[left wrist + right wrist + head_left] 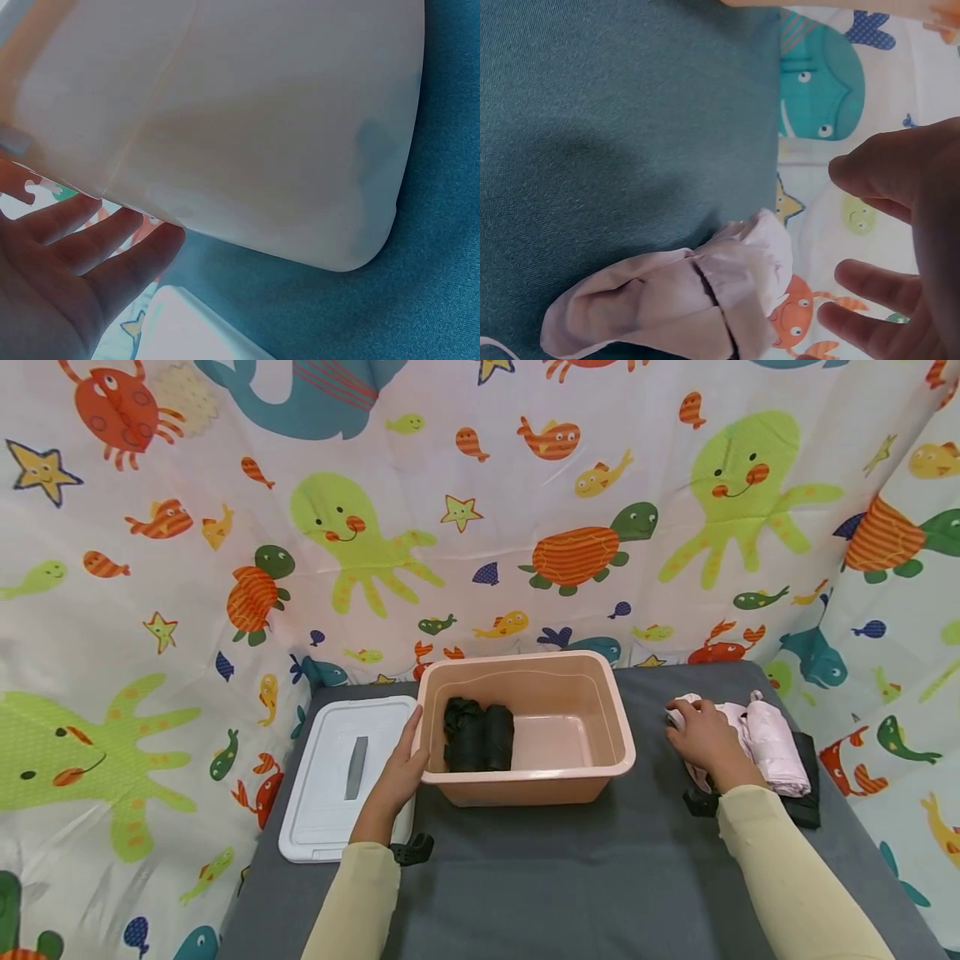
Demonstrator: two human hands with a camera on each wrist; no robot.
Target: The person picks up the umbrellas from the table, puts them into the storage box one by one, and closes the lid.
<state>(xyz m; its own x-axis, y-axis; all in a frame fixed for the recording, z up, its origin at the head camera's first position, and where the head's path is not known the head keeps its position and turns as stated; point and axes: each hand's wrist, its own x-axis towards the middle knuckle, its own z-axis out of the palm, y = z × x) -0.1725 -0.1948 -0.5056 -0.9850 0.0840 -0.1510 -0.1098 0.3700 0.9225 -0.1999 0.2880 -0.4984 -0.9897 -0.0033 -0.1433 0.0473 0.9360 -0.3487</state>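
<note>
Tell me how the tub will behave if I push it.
The tub is probably stiff: it holds its boxy shape without sagging. It may be light for its size, as it looks like plastic and holds only two black rolls. Pushed low, it should slide rather than roll, since its base looks flat and sits on grey cloth.

Head view: right fingers (692,720) partly cover pink bundle (733,717); dark cloth (808,806) mostly hidden underneath. Left wrist view: top edge crops bin (285,172), bottom edge crops white lid (187,326).
</note>
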